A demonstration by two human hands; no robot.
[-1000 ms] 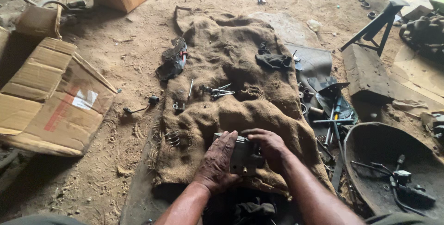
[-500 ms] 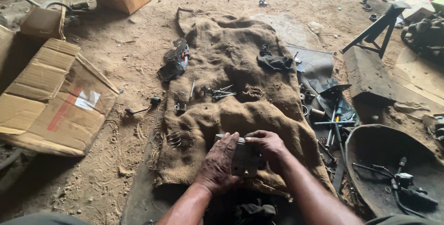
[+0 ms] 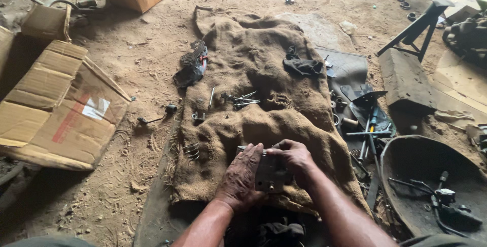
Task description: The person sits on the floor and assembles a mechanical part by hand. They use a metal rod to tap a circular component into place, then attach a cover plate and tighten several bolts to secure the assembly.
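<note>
Head view looks down on a dirt floor where a burlap sack (image 3: 264,89) lies spread out. Both hands meet at its near edge around a small grey metal part (image 3: 270,173). The left hand (image 3: 241,181) lies over the part's left side with its fingers curled onto the top, grasping it. The right hand (image 3: 294,158) wraps the part from the right and far side, its fingers clenched over the upper edge. The part rests between the two palms, just above the sack.

Farther along the sack lie a cluster of long bolts (image 3: 241,100), a single bolt (image 3: 211,96) to their left, and a dark rag (image 3: 303,66) toward the far right. Coil springs (image 3: 191,150) sit at the sack's left edge, near the left hand. A dark chain-like bundle (image 3: 192,67) lies at the far left edge. On the left, flattened cardboard (image 3: 56,105) covers the ground. On the right, hand tools (image 3: 368,130) lie scattered beside a dark round pan (image 3: 431,166).
</note>
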